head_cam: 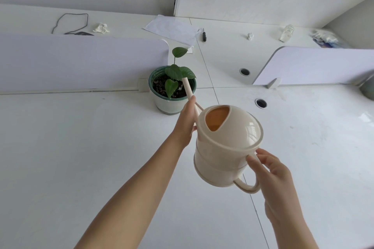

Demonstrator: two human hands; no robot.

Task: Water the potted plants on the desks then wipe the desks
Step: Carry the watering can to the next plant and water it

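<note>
1. Can [226,147] pos.: held in the air over the desk [81,147], just near-right of the pot [172,95].
2. Long axis: runs from the handle [250,186] at near right to the spout [188,91] tip at far left. The tip sits over the pot's right rim, against a leaf of the plant [176,75]. The pot thus lies straight along the spout line.
3. L hand [185,123]: wrapped round the lower spout, thumb up along it. It is the hand nearer the pot.
4. R hand [271,170]: fingers and thumb pinch the top of the handle, and the handle's lower loop hangs free.
5. Containers:
   - Pot holds dark soil [159,85] and one small plant with a few green leaves. The soil sits below the rim.
   - Can fill opening faces the camera and the interior looks orange-tinted. Water level cannot be read.
   - No stream visible at the tip.
6. Step est.: aim is set and the pour is either about to start or too thin to see. Likely req.: R hand raises the handle end while L hand keeps the tip inside the rim.
7. Risk est.: the tip is close to the rim edge, so drift to the right would spill on the desk. Wiping not yet begun.
</note>
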